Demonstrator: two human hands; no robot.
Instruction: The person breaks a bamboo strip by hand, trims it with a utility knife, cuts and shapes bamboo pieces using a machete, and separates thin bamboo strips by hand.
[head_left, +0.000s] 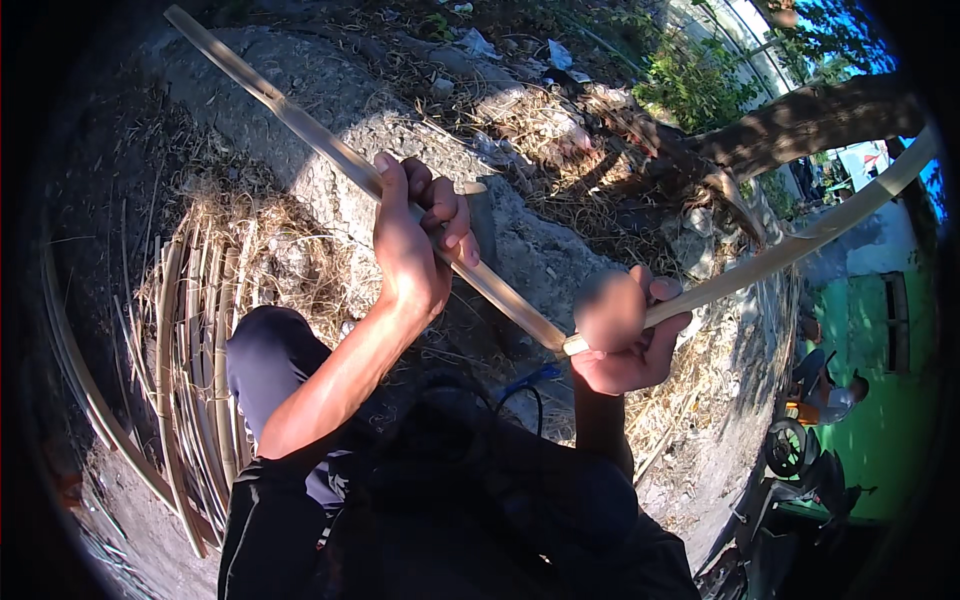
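Dark trousers [270,370] lowest in view, below the bamboo strip [300,125]. Right hand [625,335] clenched round a second, bending strip [800,240] where both meet, likely steadying the joint. Left hand [415,245] wrapped tight on the bamboo strip, higher up. Left of it, piled cut strips [190,380]; beyond, tree trunk [800,125].

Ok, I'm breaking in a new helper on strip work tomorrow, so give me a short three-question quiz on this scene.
1. True or false: the left hand grips the bamboo strip that runs up toward the upper left.
2. What does the right hand hold? A) a curved pale strip B) a hammer C) a rope
3. Where does the pile of loose strips lie?

Key: 1 true. 2 A. 3 On the ground at the person's left, beside the knee.
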